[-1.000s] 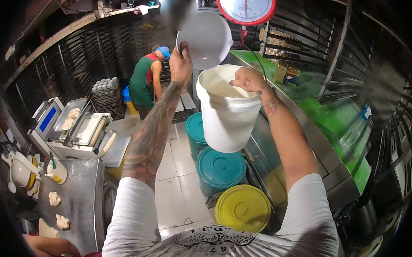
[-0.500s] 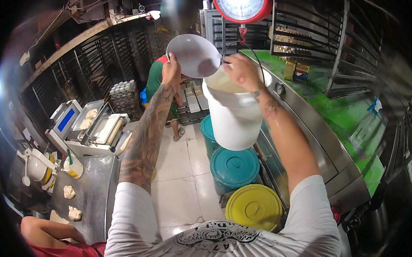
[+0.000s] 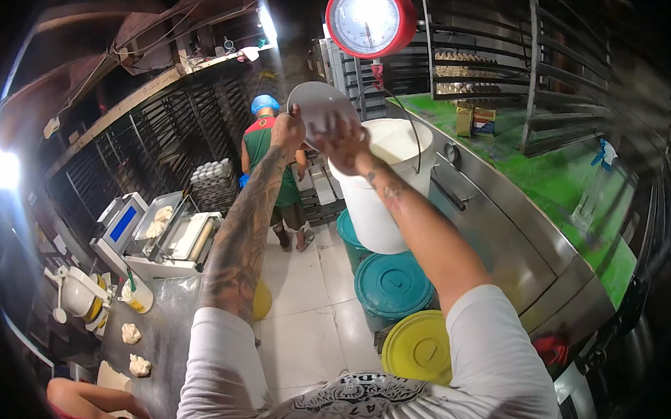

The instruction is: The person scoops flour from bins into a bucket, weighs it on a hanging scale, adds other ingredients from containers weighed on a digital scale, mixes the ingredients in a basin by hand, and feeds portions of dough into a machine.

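Observation:
My left hand [image 3: 287, 131] grips the rim of a pale grey bowl [image 3: 315, 100], tilted on edge beside the mouth of a white bucket [image 3: 367, 214]. Across the bowl's inner side lies my right hand [image 3: 348, 146], its fingers spread and somewhat blurred; I see nothing held in it. Whitish contents [image 3: 391, 143] show inside the bucket. It hangs by its wire handle [image 3: 418, 142] from the red hook [image 3: 378, 75] of a round dial scale [image 3: 364, 22].
Lidded teal [image 3: 394, 283] and yellow [image 3: 418, 348] bins stand below the bucket. A green-topped counter [image 3: 532, 173] runs along the right. Dough lumps [image 3: 131, 333] sit on a metal table [image 3: 170, 314] at left. A co-worker [image 3: 267, 150] stands ahead; another person's arm [image 3: 91, 399] shows lower left.
The bowl has shifted slightly right and down. My right hand has moved left from above the bucket's mouth onto the bowl's inside. The co-worker ahead has straightened up.

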Tool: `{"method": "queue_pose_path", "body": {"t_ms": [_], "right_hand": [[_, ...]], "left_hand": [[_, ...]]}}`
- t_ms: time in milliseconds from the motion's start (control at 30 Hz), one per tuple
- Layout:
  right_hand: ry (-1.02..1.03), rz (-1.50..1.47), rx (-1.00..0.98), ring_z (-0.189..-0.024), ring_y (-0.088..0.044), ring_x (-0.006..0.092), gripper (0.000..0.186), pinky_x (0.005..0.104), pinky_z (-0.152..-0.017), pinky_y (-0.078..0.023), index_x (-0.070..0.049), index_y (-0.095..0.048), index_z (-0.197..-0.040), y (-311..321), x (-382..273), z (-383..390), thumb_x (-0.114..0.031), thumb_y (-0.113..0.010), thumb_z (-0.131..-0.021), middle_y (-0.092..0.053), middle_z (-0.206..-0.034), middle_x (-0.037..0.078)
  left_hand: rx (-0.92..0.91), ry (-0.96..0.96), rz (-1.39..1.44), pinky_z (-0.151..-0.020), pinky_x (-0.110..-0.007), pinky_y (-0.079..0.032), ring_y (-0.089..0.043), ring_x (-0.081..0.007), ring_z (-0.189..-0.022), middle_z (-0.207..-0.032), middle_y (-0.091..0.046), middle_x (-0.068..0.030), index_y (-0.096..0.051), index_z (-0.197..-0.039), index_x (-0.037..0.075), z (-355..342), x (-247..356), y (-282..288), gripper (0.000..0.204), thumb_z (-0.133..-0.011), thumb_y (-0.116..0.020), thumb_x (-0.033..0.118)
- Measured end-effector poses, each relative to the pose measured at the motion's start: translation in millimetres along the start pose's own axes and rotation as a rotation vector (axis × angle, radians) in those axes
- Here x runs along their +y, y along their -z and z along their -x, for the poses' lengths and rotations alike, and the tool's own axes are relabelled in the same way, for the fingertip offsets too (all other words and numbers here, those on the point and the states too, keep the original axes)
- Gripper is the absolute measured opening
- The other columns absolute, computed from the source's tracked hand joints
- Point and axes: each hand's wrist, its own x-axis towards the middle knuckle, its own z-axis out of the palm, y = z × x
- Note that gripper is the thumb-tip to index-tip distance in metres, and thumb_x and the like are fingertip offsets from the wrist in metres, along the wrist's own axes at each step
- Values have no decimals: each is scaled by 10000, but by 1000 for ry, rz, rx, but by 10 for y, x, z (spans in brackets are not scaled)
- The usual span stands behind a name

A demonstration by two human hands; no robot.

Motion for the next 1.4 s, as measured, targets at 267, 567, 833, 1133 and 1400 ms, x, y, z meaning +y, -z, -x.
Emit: {"method": "queue_pose_path", "body": {"t_ms": [267, 567, 833, 1133, 1400], "right_hand": [[7, -84, -166, -1493, 116, 467, 537, 706, -1129, -49, -404, -322, -1531, -147, -142, -139, -520, -313, -1006, 40, -1673, 90], [-178, 154, -155, -1492, 86, 484, 633, 695, -1134, -77, -432, -271, -1541, -165, 529, -186, -509, -429, -933, -43, -1654, 187], [-342, -35, -84, -1479, 11, 519, 630, 729, -1099, -170, -431, -271, -1532, -42, 206, -152, -420, -485, -940, -29, -1655, 159], [-706, -160, -156, -1484, -36, 495, 641, 727, -1066, -200, -376, -279, -1542, 24, 400, -176, -614, -360, -952, -24, -1640, 210], [-551, -49, -214, -1471, -34, 527, 560, 706, -1084, -220, -351, -374, -1509, 499, -22, 138, -463, -456, -967, -117, -1633, 190]], "left_hand": [[114, -92, -89, -699, -471, -564, -719, -392, -745, -759, -679, -287, -669, -860, -90, -41, -44, 64, 720, -1058, -295, 493], [93, 6, 35, -915, -550, -460, -598, -516, -1063, -1042, -648, -352, -638, -1025, -60, 92, 482, -254, 636, -1045, -318, 490], [133, -99, -42, -886, -574, -459, -598, -510, -1054, -1034, -654, -326, -624, -1056, -36, 301, 387, -214, 605, -1042, -323, 488], [182, -89, -40, -841, -565, -471, -620, -487, -1003, -988, -666, -295, -609, -1014, -7, 541, 602, -197, 535, -1041, -346, 459], [276, -161, 130, -817, -552, -478, -627, -486, -965, -979, -672, -278, -621, -1032, 6, 503, 538, -269, 548, -1042, -351, 483]]}}
